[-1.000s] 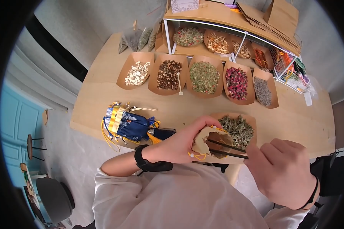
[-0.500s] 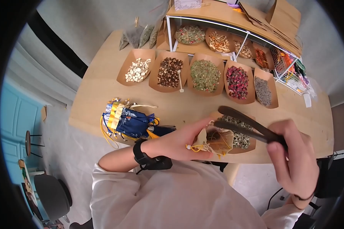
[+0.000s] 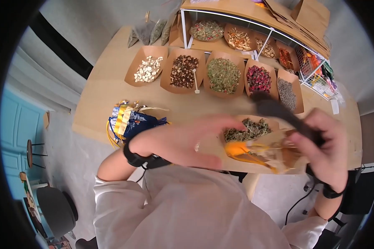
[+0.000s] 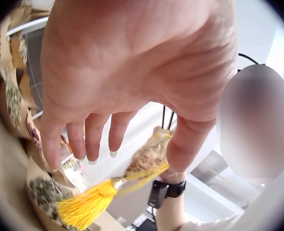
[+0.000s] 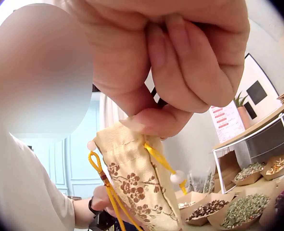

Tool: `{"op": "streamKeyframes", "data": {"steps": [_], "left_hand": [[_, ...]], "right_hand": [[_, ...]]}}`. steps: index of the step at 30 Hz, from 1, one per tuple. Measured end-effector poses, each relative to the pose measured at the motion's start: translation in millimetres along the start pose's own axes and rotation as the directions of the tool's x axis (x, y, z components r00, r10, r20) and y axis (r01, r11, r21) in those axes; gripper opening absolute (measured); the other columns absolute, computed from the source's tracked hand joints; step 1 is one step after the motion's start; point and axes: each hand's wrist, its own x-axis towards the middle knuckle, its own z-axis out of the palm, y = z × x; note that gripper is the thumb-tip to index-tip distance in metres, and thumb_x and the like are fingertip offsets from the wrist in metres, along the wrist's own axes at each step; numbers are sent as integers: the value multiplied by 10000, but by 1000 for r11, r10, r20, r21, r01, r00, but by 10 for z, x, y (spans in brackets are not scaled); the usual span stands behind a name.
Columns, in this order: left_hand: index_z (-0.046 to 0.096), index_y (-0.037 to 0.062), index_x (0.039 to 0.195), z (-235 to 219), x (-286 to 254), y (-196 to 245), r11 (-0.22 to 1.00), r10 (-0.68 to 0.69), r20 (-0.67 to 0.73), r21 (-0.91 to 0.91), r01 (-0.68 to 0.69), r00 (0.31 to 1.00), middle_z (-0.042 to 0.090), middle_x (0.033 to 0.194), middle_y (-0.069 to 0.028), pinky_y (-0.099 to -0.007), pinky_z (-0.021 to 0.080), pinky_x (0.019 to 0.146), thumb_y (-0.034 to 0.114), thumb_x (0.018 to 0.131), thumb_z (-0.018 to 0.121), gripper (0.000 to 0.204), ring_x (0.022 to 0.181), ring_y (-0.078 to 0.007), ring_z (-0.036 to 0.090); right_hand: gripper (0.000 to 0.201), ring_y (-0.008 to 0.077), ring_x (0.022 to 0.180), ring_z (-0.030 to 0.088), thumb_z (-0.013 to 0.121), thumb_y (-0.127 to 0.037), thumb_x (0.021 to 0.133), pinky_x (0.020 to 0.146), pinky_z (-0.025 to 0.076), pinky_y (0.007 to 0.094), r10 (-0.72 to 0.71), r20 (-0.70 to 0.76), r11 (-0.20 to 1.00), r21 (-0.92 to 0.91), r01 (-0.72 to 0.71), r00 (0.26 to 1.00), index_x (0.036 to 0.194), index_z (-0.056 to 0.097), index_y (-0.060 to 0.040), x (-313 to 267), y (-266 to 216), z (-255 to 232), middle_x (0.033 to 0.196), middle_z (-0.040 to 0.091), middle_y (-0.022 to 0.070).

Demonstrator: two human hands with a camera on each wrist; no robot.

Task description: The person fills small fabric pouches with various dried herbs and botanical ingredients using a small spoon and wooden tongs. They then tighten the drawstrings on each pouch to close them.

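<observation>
My right hand (image 3: 324,147) pinches the rim of a cream drawstring pouch (image 5: 137,180) with brown embroidered blossoms. The same hand also holds dark tongs (image 3: 284,115), which point up and left over the table. Yellow cords with white beads hang from the pouch, and its yellow tassel (image 4: 89,204) swings out to the left. My left hand (image 3: 183,143) has its fingers spread with nothing in them, left of the pouch. Beneath the pouch lies a paper tray of dried grey-green leaves (image 3: 249,129). The inside of the pouch is hidden.
Paper trays of white slices (image 3: 148,69), brown pieces (image 3: 184,71), green herbs (image 3: 223,75), rosebuds (image 3: 259,79) and lavender-like buds (image 3: 286,94) stand in a row. A white-framed shelf (image 3: 228,14) rises behind. Blue and yellow pouches (image 3: 133,122) lie at the left.
The left hand has let go of the pouch, which has passed to the right hand and moved right. The tongs have come out of the pouch mouth and now point upward.
</observation>
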Motion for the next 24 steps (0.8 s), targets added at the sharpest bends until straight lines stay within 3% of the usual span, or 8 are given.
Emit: {"op": "streamKeyframes", "data": {"steps": [3, 5, 7, 8, 10, 12, 15, 24], "left_hand": [[534, 25, 1401, -186, -106, 51, 984, -125, -135, 109, 140, 983, 578, 1401, -112, -395, 417, 1096, 87, 883, 714, 552, 1321, -233, 522], [572, 11, 1351, -142, -169, -50, 971, -146, -200, 157, 179, 969, 568, 1415, -147, -427, 419, 1103, 55, 882, 696, 487, 1342, -294, 517], [546, 3, 1377, -53, -309, -284, 717, 8, -158, 689, 105, 987, 544, 1441, -171, -459, 395, 1135, 94, 873, 720, 541, 1349, -342, 498], [494, -31, 1418, 50, -374, -276, 632, -24, -145, 764, 127, 989, 474, 1500, -212, -502, 342, 1181, 169, 861, 745, 643, 1397, -394, 433], [454, -47, 1445, 265, -485, -274, 598, -78, -135, 787, 155, 988, 430, 1531, -229, -512, 308, 1200, 222, 879, 735, 687, 1432, -402, 387], [343, -86, 1509, 442, -566, -290, 534, -168, -119, 824, 191, 979, 340, 1582, -272, -536, 223, 1238, 365, 929, 688, 813, 1499, -421, 282], [296, -89, 1532, 540, -547, -344, 521, -152, -156, 827, 213, 976, 312, 1602, -271, -531, 184, 1251, 413, 960, 641, 836, 1515, -415, 255], [254, -78, 1558, 664, -492, -497, 575, -137, -54, 809, 124, 989, 278, 1630, -249, -526, 173, 1257, 374, 960, 629, 838, 1542, -350, 237]], "right_hand": [[132, 40, 682, 506, 735, -33, 898, 619, 369, 220, 153, -163, 988, -6, -156, 975, 836, 620, -12, -225, 1, -357, 782, 604, -24], [198, 23, 695, 467, 739, -126, 926, 635, 333, 189, 112, -239, 990, -60, -130, 965, 847, 590, -22, -352, 123, -551, 762, 554, -39], [198, 15, 698, 445, 720, -143, 953, 637, 326, 187, 174, -318, 981, -26, -192, 932, 886, 571, -31, -523, 211, -661, 761, 529, -53], [198, 15, 698, 445, 720, -143, 953, 637, 326, 187, 174, -318, 981, -25, -192, 932, 886, 571, -31, -622, 248, -715, 761, 529, -53], [193, 13, 701, 433, 703, -155, 973, 638, 319, 186, 277, -367, 957, 29, -287, 888, 917, 560, -37, -828, 330, -795, 773, 525, -59], [191, 12, 700, 430, 700, -154, 976, 637, 318, 185, 261, -377, 961, 18, -275, 889, 921, 559, -38, -1004, 466, -801, 776, 527, -58], [203, 14, 693, 437, 700, -151, 978, 640, 327, 182, 281, -381, 954, 10, -300, 881, 905, 548, -38, -1187, 576, -764, 774, 538, -50], [257, 7, 632, 414, 728, -164, 966, 592, 306, 183, 322, -394, 946, 98, -309, 861, 863, 520, -55, -1413, 686, -543, 726, 531, -48]]}}
